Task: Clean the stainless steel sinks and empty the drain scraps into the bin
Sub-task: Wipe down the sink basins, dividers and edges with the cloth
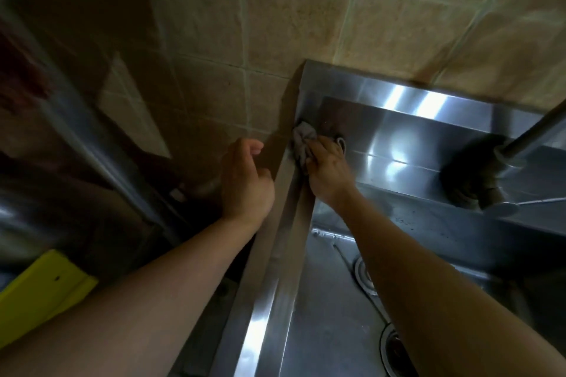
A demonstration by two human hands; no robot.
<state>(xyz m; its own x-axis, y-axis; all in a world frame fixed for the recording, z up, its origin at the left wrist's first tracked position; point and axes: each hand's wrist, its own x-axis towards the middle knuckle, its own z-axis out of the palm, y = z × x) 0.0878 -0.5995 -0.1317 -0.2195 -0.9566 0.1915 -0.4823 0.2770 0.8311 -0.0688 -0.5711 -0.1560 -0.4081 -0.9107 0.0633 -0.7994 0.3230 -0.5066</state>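
The sink (330,330) is a brushed stainless steel basin with a flat, reflective rim and a raised steel back panel (407,135) that is catching two bright streaks of light. The rim's left edge is running as a long folded strip of metal, dull in the middle and shiny along the fold.

The cloth (302,139) is a small grey rag, crumpled into wrinkled folds, and it is lying on the far left corner of the sink rim where the rim is meeting the back panel. The right hand (329,168) is pressing on the cloth from the sink side; its fingers are curling over the rag and gripping it. The left hand (245,180) is hovering just left of the sink rim, beside the cloth; its fingers are loosely curled and holding nothing.

Behind the sink, the wall (306,15) is showing square tan tiles with a mottled, stone-like surface and pale grout lines. A round metal faucet pipe (533,128) is crossing the right end of the back panel.

Inside the sink, two round drain rings (364,277) are sitting on the basin floor, partly hidden by the right forearm; their contents cannot be told. Left of the sink, a yellow flat-edged object (39,291) is showing, blurred.
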